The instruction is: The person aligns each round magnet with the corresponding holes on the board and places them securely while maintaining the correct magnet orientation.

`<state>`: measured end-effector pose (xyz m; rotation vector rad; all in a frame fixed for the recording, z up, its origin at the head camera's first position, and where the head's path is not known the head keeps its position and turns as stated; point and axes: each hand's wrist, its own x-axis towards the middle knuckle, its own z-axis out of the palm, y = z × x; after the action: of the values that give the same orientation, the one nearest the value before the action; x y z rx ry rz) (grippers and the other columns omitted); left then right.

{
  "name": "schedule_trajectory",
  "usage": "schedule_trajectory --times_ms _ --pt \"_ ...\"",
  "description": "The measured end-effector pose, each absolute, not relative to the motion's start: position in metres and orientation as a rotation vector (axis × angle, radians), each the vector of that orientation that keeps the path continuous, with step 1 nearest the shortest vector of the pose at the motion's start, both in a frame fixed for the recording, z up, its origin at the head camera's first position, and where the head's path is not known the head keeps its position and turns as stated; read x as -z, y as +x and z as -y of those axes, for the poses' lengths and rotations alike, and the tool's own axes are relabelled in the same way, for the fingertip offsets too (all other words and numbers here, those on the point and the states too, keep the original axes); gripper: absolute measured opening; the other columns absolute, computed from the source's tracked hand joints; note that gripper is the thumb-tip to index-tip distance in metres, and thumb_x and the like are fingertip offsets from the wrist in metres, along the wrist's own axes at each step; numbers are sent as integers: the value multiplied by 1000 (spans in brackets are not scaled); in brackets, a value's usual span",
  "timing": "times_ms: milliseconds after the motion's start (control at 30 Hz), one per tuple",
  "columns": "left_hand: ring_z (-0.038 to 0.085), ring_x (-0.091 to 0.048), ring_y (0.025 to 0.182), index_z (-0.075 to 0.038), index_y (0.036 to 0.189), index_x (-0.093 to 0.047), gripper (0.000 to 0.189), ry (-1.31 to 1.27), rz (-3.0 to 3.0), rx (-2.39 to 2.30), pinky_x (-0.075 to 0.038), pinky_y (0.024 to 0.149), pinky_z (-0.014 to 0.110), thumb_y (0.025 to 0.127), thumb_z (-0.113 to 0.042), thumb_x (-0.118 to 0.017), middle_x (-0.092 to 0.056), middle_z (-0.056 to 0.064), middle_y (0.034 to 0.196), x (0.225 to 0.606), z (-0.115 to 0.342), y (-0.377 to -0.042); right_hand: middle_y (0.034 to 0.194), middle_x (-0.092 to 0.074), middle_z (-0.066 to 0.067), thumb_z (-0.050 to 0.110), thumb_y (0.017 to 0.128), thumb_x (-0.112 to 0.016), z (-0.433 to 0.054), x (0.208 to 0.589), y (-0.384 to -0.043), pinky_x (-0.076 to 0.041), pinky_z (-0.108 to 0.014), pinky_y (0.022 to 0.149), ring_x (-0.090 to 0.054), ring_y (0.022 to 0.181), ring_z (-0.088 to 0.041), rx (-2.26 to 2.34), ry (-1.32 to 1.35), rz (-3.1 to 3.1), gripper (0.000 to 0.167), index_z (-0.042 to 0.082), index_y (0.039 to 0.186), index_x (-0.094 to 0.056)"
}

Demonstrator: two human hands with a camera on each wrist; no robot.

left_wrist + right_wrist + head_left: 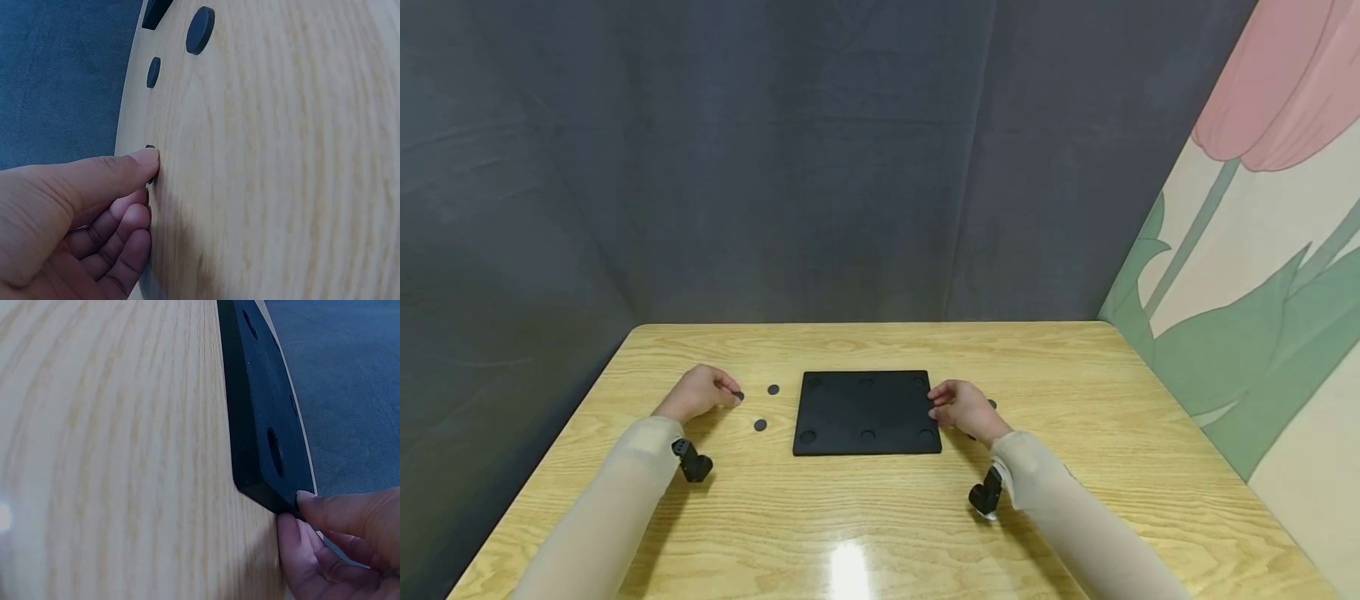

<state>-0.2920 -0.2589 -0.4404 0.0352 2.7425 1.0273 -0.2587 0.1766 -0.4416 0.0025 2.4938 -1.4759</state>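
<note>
My left hand (698,393), left of the board, pinches a small black disc (740,396) between thumb and fingers, low over the table. In the left wrist view the thumb covers most of this disc. Two more black discs, one farther back (773,389) and one nearer (760,425), lie between that hand and the board. The flat black rectangular board (867,410) has round recesses along its far and near edges. At its right edge my right hand (967,408) grips the board, thumb on the top face and fingers against the side.
Partly behind the right hand lie dark discs, one (992,404) at its far side and another (972,437) by the wrist. The wooden table (775,533) ends at a dark curtain (805,167) behind. A wall with painted tulips (1262,292) stands on the right.
</note>
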Motion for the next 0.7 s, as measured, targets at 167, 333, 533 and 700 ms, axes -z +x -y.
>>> schedule_trajectory --times_ms 167,333,533,700 --pt "20 -52 80 -6 92 -73 12 104 -2764 -999 -41 73 33 84 -14 -74 -67 5 89 436 258 -292 102 -58 -17 -8 86 -64 -176 441 -260 -56 -31 75 -64 84 -21 1454 -5 -2510 28 -5 113 -59" --pt "19 -52 79 -5 93 -72 13 164 -2779 -1022 -41 74 33 86 -14 -72 -67 5 87 426 251 -290 103 -59 -17 -7 86 -65 -177 441 -260 -56 -31 75 -64 83 -20 1444 -1 -2507 28 -5 114 -59" --pt "18 -52 72 -2 96 -72 14 220 -2780 -1061 -42 64 29 86 -11 -70 -66 6 84 408 236 -287 103 -58 -18 -7 86 -65 -178 441 -260 -56 -32 74 -64 84 -21 1445 3 -2502 28 -5 113 -59" --pt "18 -55 73 -4 97 -72 14 263 -2794 -1046 -44 64 28 86 -12 -70 -67 6 85 397 222 -285 103 -58 -17 -8 86 -64 -178 442 -260 -56 -32 75 -63 85 -22 1445 18 -2500 27 -4 113 -59"
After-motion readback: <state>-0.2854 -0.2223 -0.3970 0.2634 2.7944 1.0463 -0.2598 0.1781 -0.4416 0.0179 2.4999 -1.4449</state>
